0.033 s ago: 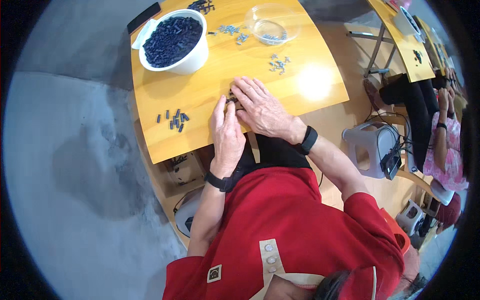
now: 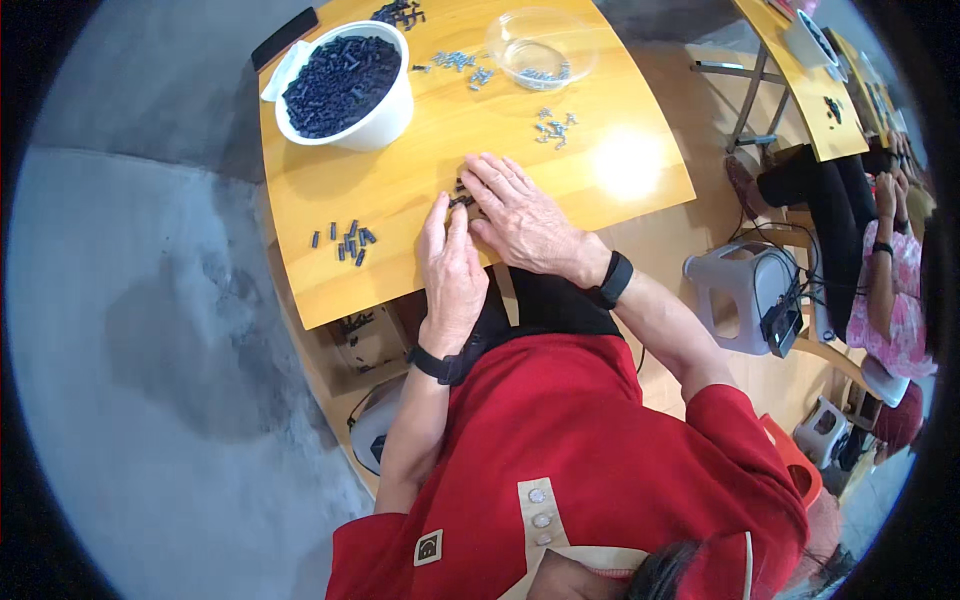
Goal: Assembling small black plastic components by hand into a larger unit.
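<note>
My left hand (image 2: pixel 452 268) rests at the near edge of the table, fingers stretched forward beside a few small black pieces (image 2: pixel 461 201). Flat over the right side of those pieces lies my right hand (image 2: pixel 522 218), its fingers extended and partly hiding them. Both hands look open, with no piece visibly gripped. To the left is a loose group of short black cylindrical pieces (image 2: pixel 352 240). Small silvery metal parts (image 2: pixel 553 128) lie beyond my right hand, and more metal parts (image 2: pixel 455 61) are scattered farther back.
A white bucket (image 2: pixel 385 125) full of black pieces stands at the far left. A clear round bowl (image 2: pixel 500 62) holds metal parts. More black pieces (image 2: pixel 400 13) lie at the table's (image 2: pixel 330 290) far edge. On the right, another person (image 2: pixel 885 270) sits beside a grey plastic stool (image 2: pixel 725 300).
</note>
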Action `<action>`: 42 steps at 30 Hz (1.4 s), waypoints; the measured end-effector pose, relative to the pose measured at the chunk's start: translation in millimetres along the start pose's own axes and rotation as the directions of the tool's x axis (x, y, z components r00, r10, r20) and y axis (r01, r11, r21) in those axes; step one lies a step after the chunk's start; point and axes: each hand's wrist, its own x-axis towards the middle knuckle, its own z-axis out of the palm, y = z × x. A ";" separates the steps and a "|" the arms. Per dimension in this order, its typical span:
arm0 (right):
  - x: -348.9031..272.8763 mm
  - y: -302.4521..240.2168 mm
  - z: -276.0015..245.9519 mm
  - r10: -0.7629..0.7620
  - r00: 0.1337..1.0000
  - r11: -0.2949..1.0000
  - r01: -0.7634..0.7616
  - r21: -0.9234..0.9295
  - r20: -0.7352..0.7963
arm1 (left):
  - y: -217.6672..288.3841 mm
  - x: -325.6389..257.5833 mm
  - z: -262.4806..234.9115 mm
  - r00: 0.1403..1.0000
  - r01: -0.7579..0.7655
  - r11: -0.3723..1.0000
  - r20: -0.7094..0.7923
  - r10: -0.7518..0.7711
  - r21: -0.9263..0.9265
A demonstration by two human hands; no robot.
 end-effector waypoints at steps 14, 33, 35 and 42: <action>-53.3 12.2 -8.2 0.684 0.661 0.579 -0.234 0.781 -0.310 | -1.8 -9.7 -15.6 0.983 0.134 0.980 -0.107 -0.150 -0.147; -59.4 -30.3 -22.2 0.549 0.774 0.765 -0.315 0.561 -0.315 | 0.6 12.6 -3.0 0.998 -0.036 0.992 -0.052 0.043 0.117; -58.4 -33.0 -24.4 0.561 0.771 0.749 -0.318 0.582 -0.302 | -1.3 12.5 -5.3 0.998 -0.051 0.990 -0.028 0.055 0.130; -56.3 -49.0 -23.7 0.648 0.761 0.367 -0.262 0.893 -0.043 | 10.6 -5.6 -25.5 0.965 0.238 0.565 0.127 -0.230 -0.790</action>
